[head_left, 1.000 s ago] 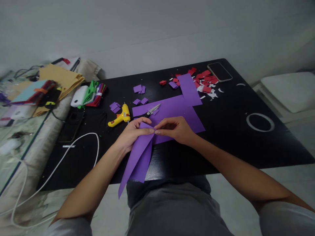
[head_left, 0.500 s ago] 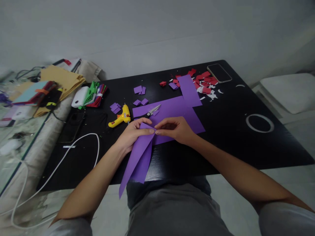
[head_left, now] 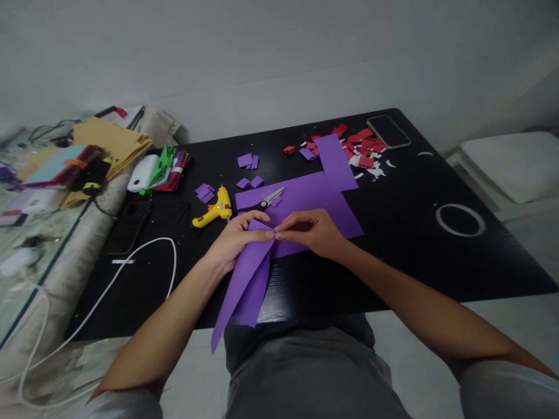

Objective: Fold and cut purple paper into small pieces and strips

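A folded sheet of purple paper [head_left: 248, 270] hangs from my hands over the table's front edge, its two layers spread apart lower down. My left hand [head_left: 238, 238] grips it near the top, thumb across the front. The fingertips of my right hand [head_left: 312, 231] pinch the same paper at its upper right corner, meeting the left thumb tip. Just beyond lie scissors [head_left: 267, 201] with blades apart, on a large flat purple sheet [head_left: 305, 195]. A yellow glue gun [head_left: 216, 208] rests left of the scissors.
Small purple pieces [head_left: 247, 160] lie behind the glue gun. Red and white scraps [head_left: 364, 148], a purple strip [head_left: 335, 163] and a phone [head_left: 388, 130] are at the back right. A tape ring [head_left: 460, 220] sits on the right; a white cable [head_left: 126, 259] loops at left.
Almost nothing differs. Both hands stay pinched on the purple paper in the same place, and the view has shifted very slightly.
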The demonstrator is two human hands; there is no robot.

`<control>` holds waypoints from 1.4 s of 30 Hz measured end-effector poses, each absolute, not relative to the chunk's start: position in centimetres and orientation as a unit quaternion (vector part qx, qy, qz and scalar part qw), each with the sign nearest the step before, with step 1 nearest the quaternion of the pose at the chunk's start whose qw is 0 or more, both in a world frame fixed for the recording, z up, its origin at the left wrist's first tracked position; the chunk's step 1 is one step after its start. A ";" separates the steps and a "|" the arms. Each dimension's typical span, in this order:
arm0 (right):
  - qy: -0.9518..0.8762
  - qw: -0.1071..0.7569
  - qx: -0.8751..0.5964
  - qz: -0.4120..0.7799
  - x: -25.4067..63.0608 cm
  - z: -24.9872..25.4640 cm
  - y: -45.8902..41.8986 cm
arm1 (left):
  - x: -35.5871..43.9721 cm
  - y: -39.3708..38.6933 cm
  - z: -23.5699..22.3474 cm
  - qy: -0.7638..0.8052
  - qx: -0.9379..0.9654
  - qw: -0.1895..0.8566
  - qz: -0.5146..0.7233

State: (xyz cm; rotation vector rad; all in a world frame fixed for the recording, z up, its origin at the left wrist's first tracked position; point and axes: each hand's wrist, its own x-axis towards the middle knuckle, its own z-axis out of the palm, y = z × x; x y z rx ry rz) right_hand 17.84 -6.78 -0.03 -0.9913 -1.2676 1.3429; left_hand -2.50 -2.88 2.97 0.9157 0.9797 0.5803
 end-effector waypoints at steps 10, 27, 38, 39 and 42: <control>-0.525 0.495 -0.414 0.554 17.8 0.1 -6.8 | -2.4 -2.9 3.0 0.448 0.418 0.745 0.265; -0.515 0.436 -0.377 0.634 17.7 0.4 -6.9 | -2.4 -2.9 2.6 0.458 0.421 0.737 0.266; -0.501 0.482 -0.386 0.606 18.5 0.5 -6.1 | -2.8 -1.9 2.9 0.461 0.387 0.739 0.303; -0.503 0.483 -0.387 0.603 18.7 0.6 -6.0 | -3.0 -1.7 2.9 0.462 0.387 0.735 0.311; -0.510 0.481 -0.385 0.601 19.0 0.6 -5.8 | -3.3 -1.4 2.6 0.461 0.401 0.720 0.329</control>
